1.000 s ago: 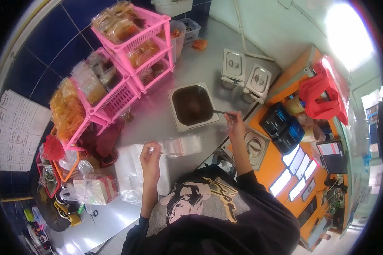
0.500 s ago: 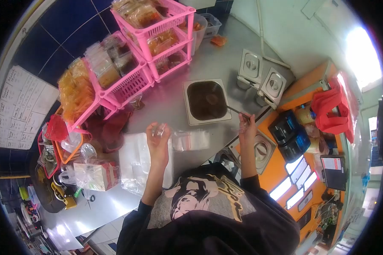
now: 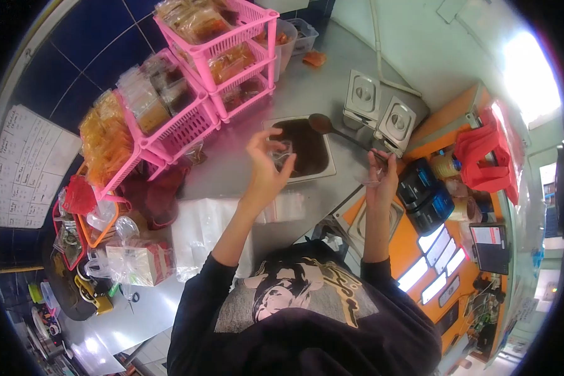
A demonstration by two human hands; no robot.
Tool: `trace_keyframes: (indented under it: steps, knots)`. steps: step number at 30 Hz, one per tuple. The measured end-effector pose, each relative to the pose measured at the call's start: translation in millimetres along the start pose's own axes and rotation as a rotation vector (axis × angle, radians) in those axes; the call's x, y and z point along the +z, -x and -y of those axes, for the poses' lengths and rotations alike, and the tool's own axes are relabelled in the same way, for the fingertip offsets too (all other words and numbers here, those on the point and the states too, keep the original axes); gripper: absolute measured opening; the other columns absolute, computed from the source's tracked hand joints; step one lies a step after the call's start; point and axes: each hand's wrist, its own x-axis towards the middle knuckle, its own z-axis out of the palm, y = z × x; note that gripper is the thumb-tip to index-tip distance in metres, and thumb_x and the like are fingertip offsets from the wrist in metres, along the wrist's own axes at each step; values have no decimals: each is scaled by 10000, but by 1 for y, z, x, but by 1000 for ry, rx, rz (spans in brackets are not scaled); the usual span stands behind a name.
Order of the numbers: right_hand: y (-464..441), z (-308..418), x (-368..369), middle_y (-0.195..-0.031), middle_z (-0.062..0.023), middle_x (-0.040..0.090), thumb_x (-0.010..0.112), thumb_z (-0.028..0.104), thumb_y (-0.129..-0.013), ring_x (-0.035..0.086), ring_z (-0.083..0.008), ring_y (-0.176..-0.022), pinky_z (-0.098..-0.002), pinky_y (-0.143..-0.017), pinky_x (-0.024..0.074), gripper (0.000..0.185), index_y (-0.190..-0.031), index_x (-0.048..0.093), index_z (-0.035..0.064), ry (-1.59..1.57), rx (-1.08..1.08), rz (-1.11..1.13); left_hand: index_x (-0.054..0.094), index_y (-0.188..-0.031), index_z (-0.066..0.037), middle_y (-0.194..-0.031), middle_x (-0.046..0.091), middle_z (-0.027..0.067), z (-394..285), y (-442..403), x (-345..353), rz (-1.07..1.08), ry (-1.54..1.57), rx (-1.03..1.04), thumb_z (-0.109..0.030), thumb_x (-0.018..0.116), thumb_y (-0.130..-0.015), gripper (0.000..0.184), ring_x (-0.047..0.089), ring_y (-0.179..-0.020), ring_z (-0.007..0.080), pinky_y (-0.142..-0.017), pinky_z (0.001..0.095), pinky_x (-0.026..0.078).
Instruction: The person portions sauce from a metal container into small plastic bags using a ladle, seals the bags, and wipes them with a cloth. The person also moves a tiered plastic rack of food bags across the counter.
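Observation:
My right hand [image 3: 382, 175] is closed around the handle of a long spoon [image 3: 320, 123]. The spoon's bowl, coated in dark brown, is raised over the far right edge of a square steel pan [image 3: 329, 172]. Dark brown sauce [image 3: 307, 150] fills the pan. A bit of clear plastic also shows at the right hand's fingers. My left hand [image 3: 266, 166] is over the pan's left side, with thumb and fingers curved around a small clear plastic bag [image 3: 285, 150]. A stack of clear plastic bags [image 3: 200, 229] lies beneath my left forearm, beside smaller bags [image 3: 288, 207].
Pink baskets [image 3: 188, 122] with packed sachets stand at the left back. Two lidded steel containers [image 3: 362, 94] sit right of the pan. Another steel lid [image 3: 391, 222] and a black device [image 3: 426, 194] lie on the orange surface. A white box [image 3: 135, 260] is at left.
The spoon has come up out of the sauce, my right hand rising with it. My left hand has moved right and forward over the pan with the clear bag.

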Motion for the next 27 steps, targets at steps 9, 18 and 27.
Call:
trace_keyframes:
  steps: [9, 18, 27]
  knots:
    - [20, 32, 32, -971, -178, 653, 445, 335, -985, 665, -173, -842, -182, -449, 349, 383, -966, 595, -18, 53, -111, 22, 137, -1256, -61, -1273, 370, 187, 19, -16, 27, 126, -139, 25, 96, 653, -739, 747, 550, -886, 226, -791, 361, 473]
    - [44, 37, 48, -952, -198, 644, 392, 338, -1003, 677, -180, -786, -175, -353, 311, 402, -937, 561, -20, 148, -227, 132, 114, -1245, -29, -1259, 362, 199, 24, -19, 29, 92, -136, 35, 89, 671, -728, 769, 556, -870, 228, -748, 345, 488]
    - [60, 38, 59, -939, -220, 637, 357, 316, -1014, 684, -226, -756, -181, -349, 328, 400, -916, 528, -32, 220, -369, 209, 97, -1254, -11, -1235, 375, 221, 19, -21, 31, 59, -105, 69, 75, 683, -730, 791, 572, -877, 245, -759, 358, 487]
